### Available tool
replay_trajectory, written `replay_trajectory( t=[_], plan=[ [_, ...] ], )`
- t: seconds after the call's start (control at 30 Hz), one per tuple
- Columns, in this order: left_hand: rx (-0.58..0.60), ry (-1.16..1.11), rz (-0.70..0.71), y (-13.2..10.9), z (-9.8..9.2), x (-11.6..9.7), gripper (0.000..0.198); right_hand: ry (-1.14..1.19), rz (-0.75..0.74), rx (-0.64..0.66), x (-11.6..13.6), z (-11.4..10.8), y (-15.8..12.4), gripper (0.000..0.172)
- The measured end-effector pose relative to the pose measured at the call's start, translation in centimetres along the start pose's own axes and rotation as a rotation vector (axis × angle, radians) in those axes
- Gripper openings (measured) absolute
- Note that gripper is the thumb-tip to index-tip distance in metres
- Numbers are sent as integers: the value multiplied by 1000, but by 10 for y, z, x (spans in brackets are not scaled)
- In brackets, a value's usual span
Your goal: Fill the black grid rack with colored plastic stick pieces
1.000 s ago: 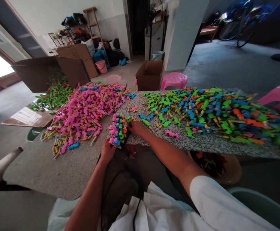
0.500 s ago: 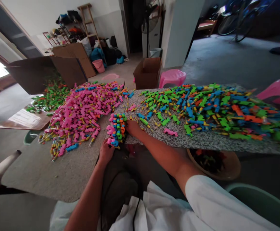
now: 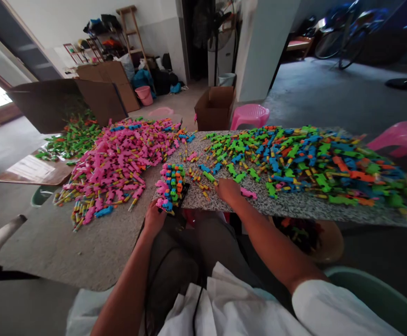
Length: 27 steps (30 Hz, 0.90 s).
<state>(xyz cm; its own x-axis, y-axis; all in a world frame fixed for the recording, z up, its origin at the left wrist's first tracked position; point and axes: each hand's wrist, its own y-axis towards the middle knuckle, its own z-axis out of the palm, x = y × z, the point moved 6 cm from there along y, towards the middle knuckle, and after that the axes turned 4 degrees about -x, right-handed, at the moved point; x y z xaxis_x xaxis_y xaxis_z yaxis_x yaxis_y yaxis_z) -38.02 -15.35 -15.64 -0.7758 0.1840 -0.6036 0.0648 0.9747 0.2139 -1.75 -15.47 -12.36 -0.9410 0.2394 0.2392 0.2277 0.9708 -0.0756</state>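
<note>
My left hand (image 3: 154,217) grips the near end of a dark tray (image 3: 184,189) packed with rows of pink, blue, green and orange plastic toy pieces (image 3: 171,185). My right hand (image 3: 227,190) rests palm down on the speckled granite slab (image 3: 294,205), fingers curled beside a loose pink toy piece (image 3: 249,193). Whether it holds that piece is hidden. A big pile of pink pieces (image 3: 119,158) lies left of the tray. A mixed pile of green, blue and orange pieces (image 3: 312,158) spreads across the slab to the right.
Green pieces (image 3: 72,140) lie by an open cardboard box (image 3: 59,105) at the far left. Another cardboard box (image 3: 215,107) and pink stools (image 3: 250,115) stand behind the table. A basin (image 3: 329,242) with pieces sits under the slab. A green chair edge (image 3: 375,294) is at lower right.
My right hand has moved right, away from the tray's side to the loose pink piece on the slab. My left hand stays on the tray's near end.
</note>
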Motion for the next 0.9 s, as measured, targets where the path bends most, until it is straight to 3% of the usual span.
replay_trajectory(
  t=[0.2,0.33,0.47,0.63,0.9],
  plan=[
    [0,-8,8,0,0,0,40,143,56,9,5,-1,9,31],
    [13,-15,19,-1,0,-1,44,546,-53,53,40,1,13,24],
    [10,14,-11,-1,-1,0,40,808,-128,0,75,9,17,19],
    [2,16,-2,-1,-1,-1,36,961,-193,202,106,32,22,14],
    [1,-4,8,0,1,0,37,1116,-163,376,116,51,16,15]
  ],
)
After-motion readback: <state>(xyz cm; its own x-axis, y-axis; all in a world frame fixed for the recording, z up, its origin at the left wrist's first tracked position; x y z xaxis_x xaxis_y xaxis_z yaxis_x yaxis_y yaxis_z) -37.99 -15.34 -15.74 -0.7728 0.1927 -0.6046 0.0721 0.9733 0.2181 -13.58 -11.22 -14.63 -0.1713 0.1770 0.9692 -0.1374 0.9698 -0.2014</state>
